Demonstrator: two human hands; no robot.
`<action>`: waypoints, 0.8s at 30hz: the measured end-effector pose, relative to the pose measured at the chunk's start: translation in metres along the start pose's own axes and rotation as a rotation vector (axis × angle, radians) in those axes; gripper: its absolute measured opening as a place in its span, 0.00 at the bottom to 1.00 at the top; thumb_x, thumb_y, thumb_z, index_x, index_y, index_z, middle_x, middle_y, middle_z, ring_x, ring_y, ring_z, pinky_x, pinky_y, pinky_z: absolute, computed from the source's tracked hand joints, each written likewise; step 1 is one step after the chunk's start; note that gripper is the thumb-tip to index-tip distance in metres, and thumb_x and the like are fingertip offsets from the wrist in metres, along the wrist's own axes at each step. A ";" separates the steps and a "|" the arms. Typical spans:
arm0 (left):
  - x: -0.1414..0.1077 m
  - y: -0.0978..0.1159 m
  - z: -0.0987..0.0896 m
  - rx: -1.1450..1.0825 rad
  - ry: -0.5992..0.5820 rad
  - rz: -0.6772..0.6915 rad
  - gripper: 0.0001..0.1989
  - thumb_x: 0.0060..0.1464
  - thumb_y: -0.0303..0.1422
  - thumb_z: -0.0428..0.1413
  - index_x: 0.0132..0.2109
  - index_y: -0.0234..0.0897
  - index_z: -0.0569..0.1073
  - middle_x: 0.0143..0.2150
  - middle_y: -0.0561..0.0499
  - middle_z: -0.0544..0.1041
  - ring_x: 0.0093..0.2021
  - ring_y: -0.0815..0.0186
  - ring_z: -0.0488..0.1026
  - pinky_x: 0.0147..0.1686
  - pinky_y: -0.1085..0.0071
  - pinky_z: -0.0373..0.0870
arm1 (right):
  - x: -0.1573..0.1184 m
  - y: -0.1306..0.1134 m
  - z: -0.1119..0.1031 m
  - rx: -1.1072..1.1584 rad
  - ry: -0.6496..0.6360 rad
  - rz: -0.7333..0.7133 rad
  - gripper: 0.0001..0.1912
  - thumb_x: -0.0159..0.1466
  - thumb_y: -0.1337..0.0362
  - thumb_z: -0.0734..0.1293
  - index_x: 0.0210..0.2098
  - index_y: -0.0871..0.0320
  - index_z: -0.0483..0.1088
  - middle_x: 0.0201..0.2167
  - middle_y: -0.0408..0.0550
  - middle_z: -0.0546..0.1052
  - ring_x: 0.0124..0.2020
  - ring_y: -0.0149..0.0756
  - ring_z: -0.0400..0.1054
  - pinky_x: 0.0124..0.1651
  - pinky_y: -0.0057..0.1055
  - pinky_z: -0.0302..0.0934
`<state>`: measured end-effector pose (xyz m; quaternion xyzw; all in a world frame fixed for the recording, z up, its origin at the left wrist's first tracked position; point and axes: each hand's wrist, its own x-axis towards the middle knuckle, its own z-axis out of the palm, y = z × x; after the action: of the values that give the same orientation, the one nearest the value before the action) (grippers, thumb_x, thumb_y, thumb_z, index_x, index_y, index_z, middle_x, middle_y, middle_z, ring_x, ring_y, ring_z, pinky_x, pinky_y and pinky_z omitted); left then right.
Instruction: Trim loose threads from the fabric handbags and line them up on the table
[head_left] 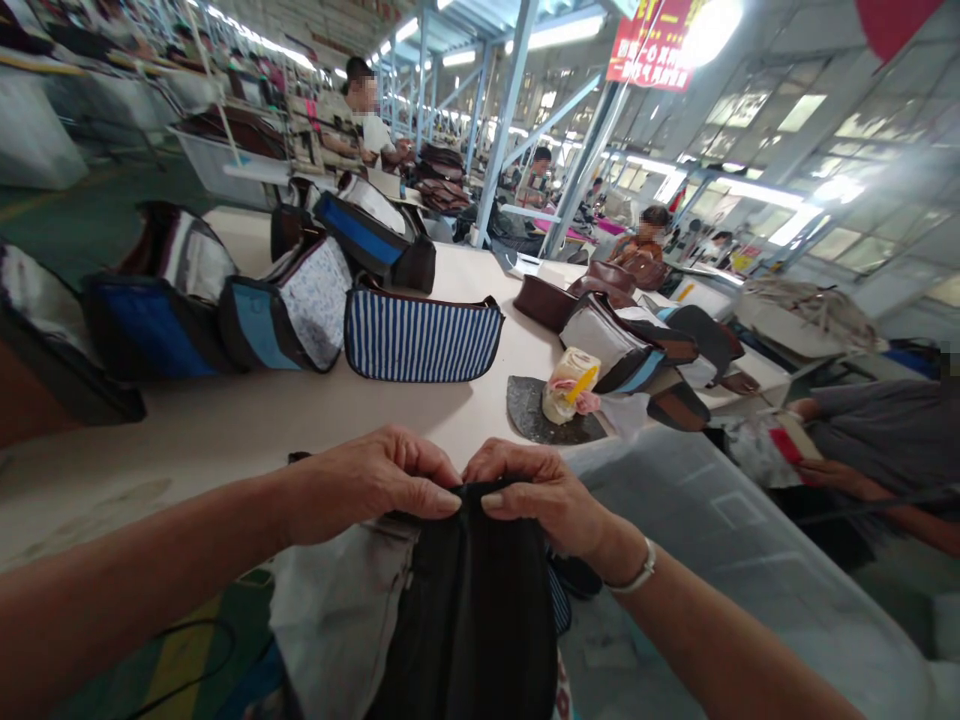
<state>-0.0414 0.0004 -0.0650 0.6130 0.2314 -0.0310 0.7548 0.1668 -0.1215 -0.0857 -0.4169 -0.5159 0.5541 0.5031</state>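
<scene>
A black bag (480, 610) with pale lining fabric (337, 600) hanging at its left side is held upright close to me, below the table's front edge. My left hand (390, 475) pinches its top edge between thumb and fingers. Right beside it, my right hand (532, 490), with a bracelet at the wrist, pinches the same edge, and the two thumbs nearly meet. Beyond my hands stands a blue-and-white striped bag (424, 335) on the table. The bag's lower part runs out of view.
Several unfinished bags stand along the table (300, 410), among them a light-blue-banded one (259, 325). A glue-smeared pot (564, 390) with a yellow-handled tool sits on a dark pad (525, 410). A translucent plastic bin (720, 540) lies to the right, near a co-worker's arm (862, 485).
</scene>
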 end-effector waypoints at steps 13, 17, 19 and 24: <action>0.003 0.002 0.006 0.053 0.055 0.047 0.13 0.50 0.40 0.65 0.34 0.32 0.82 0.27 0.53 0.72 0.28 0.70 0.59 0.29 0.73 0.52 | 0.002 -0.027 0.007 -0.159 -0.002 0.202 0.17 0.57 0.54 0.75 0.33 0.62 0.73 0.25 0.40 0.67 0.28 0.28 0.55 0.31 0.27 0.48; 0.007 -0.001 0.005 0.086 0.071 0.067 0.13 0.51 0.39 0.64 0.33 0.31 0.79 0.24 0.56 0.65 0.26 0.71 0.55 0.28 0.72 0.48 | 0.009 -0.031 0.009 -0.220 -0.006 0.277 0.16 0.53 0.57 0.76 0.31 0.63 0.73 0.23 0.40 0.66 0.26 0.26 0.54 0.29 0.27 0.44; 0.008 -0.002 0.004 0.072 0.080 0.056 0.12 0.50 0.39 0.64 0.33 0.31 0.78 0.24 0.56 0.66 0.26 0.71 0.55 0.28 0.71 0.49 | 0.012 -0.029 0.009 -0.205 -0.011 0.295 0.14 0.53 0.59 0.76 0.31 0.63 0.74 0.23 0.40 0.67 0.25 0.26 0.54 0.28 0.26 0.45; 0.005 -0.001 0.003 0.047 0.052 0.057 0.13 0.48 0.39 0.63 0.32 0.32 0.77 0.24 0.55 0.66 0.26 0.70 0.57 0.28 0.71 0.50 | 0.013 -0.022 0.008 -0.145 0.008 0.323 0.11 0.51 0.62 0.74 0.31 0.63 0.75 0.23 0.39 0.69 0.24 0.25 0.55 0.29 0.25 0.46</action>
<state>-0.0367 -0.0015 -0.0676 0.6373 0.2327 0.0010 0.7346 0.1597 -0.1103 -0.0618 -0.5318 -0.4785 0.5875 0.3782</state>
